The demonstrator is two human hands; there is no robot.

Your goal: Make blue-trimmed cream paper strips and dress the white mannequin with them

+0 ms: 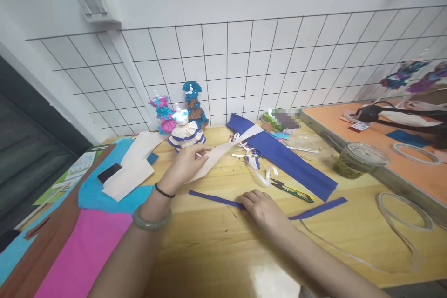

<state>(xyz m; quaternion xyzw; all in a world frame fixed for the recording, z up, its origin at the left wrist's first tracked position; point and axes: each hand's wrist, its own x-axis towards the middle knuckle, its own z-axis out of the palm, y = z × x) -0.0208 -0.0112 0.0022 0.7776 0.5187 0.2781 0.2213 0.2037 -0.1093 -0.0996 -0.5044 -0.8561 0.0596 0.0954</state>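
A cream crepe paper strip (223,151) slants from beneath my left hand (186,163) towards the back right. The fingers of that hand are bent and closed at the strip's edge; the exact grip is partly hidden. Lower down lies a narrow blue crepe paper strip (213,198). My right hand (261,207) covers its middle, fingers bent together onto it against the table. Thread snips (293,191) with a yellow-green handle rest just beyond the right hand. Behind them stretches a wide blue crepe paper piece (289,160).
Small paper-dress figures, one in white and blue (186,130), stand at the back. Colored crepe sheets, including pink (87,237), cover the left side with a phone (109,173). At right are a round clear tub (359,160) and a tape roll (405,212). Scraps litter the middle.
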